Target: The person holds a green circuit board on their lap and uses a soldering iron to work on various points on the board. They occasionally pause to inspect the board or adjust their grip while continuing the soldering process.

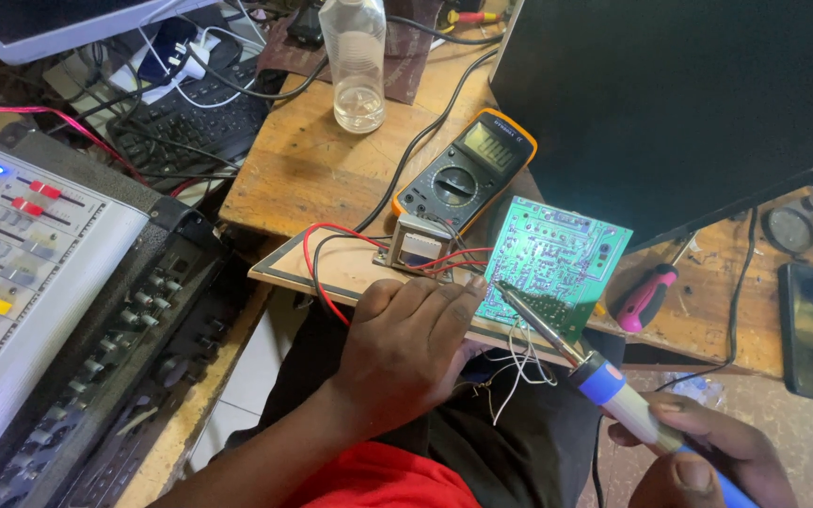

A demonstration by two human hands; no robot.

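Heat from the soldering iron point(557, 337), gripped in the closed right hand point(708, 452), could burn the flat, empty left hand point(406, 343) pressing the green circuit board point(557, 263) just beside its fingertips.

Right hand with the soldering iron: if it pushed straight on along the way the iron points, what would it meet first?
The right hand aims the soldering iron up-left. Its tip already sits at the green circuit board, beside the left hand's fingertips. The board comes first, though actual contact is hard to judge.
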